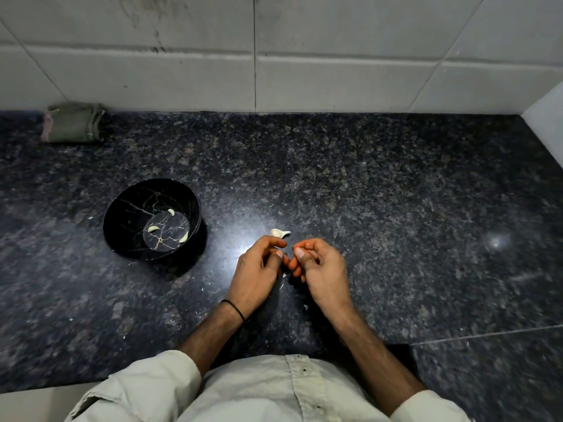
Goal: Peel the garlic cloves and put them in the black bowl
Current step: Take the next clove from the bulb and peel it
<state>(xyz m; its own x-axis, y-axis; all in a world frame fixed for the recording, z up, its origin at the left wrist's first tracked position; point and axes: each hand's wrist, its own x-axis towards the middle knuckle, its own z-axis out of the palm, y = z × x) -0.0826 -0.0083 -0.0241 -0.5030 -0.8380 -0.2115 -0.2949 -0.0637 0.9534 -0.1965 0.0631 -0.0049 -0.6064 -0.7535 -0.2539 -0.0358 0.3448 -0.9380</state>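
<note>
The black bowl with gold veins stands on the dark granite counter at the left, holding three peeled garlic cloves. My left hand and my right hand meet fingertip to fingertip at the middle of the counter, fingers curled together. Whatever they pinch is hidden between the fingers. One unpeeled garlic clove lies on the counter just beyond my left fingertips.
A folded grey-green cloth lies at the back left against the tiled wall. Small white flakes of garlic skin are scattered below my hands. A white wall edge closes the right side.
</note>
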